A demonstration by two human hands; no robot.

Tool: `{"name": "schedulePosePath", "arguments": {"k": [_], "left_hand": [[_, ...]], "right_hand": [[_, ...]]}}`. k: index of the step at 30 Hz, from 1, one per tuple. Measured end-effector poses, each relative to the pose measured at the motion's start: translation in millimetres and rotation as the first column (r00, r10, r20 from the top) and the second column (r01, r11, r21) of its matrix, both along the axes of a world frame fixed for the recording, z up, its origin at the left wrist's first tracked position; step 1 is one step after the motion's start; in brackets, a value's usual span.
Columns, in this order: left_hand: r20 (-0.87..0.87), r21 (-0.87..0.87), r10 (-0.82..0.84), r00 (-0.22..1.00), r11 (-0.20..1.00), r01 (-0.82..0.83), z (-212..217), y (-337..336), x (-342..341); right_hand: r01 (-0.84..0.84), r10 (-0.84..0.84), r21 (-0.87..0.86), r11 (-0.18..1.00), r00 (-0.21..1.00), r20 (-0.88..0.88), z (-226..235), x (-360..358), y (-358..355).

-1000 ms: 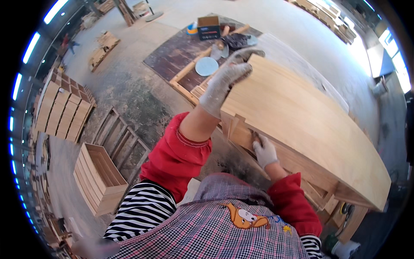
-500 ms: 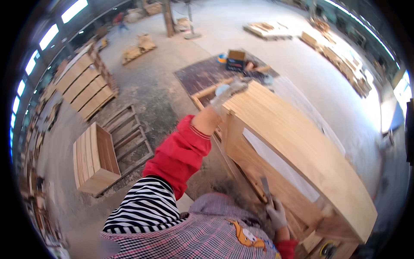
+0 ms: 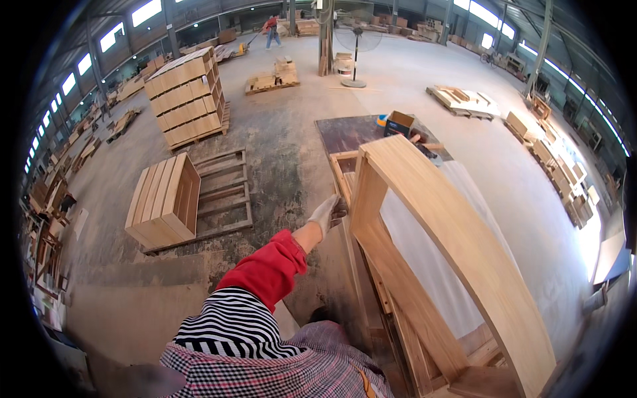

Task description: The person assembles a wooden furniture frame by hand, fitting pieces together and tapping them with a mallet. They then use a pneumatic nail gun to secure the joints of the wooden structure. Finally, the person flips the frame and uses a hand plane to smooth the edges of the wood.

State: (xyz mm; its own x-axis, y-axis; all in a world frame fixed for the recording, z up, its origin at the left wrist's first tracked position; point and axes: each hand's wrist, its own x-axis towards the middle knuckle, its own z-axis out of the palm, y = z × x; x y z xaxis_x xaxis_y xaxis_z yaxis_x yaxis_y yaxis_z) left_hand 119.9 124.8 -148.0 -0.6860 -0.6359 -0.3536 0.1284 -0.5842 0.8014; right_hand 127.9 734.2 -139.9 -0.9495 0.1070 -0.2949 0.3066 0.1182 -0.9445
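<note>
My left hand (image 3: pixel 326 215), in a pale work glove with darker fingertips, hangs in the air just left of a wooden drawer frame (image 3: pixel 431 182). Its fingers are apart and hold nothing that I can see. The frame stands on edge on the workbench, its long, smooth side board facing up and curving toward the lower right. A white sheet (image 3: pixel 431 265) shows through the frame's opening. My right hand is out of the picture.
A dark board (image 3: pixel 338 132) with a small black box (image 3: pixel 399 124) lies beyond the frame. To the left, a slatted crate (image 3: pixel 159 205) rests on a pallet (image 3: pixel 229 186), and stacked crates (image 3: pixel 189 99) stand behind. A pedestal fan (image 3: pixel 357 56) and a distant person (image 3: pixel 273 32) are farther off.
My left hand has come off the frame's far corner and moved back toward me. My right hand, which held a flat-ended tool, has left the view. The view has tilted up.
</note>
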Motion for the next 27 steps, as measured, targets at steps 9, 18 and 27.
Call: {"name": "schedulePosePath", "arguments": {"k": [9,18,27], "left_hand": [[0.047,0.02,-0.109,0.993,0.994,0.108,-71.5,-40.3,17.6],[0.118,0.123,-0.102,0.988,0.989,0.088,-115.9,-105.0,-93.9],[0.185,0.041,-0.156,0.97,0.988,0.151,-68.3,-100.8,-128.1]], "right_hand": [[0.553,-0.55,-0.036,0.833,0.817,-0.174,-18.5,-3.5,157.0],[0.629,-0.677,-0.446,0.636,0.733,0.068,-24.1,3.8,128.1],[0.53,-0.597,-0.633,0.564,0.791,0.131,-58.8,-7.9,88.5]]}}
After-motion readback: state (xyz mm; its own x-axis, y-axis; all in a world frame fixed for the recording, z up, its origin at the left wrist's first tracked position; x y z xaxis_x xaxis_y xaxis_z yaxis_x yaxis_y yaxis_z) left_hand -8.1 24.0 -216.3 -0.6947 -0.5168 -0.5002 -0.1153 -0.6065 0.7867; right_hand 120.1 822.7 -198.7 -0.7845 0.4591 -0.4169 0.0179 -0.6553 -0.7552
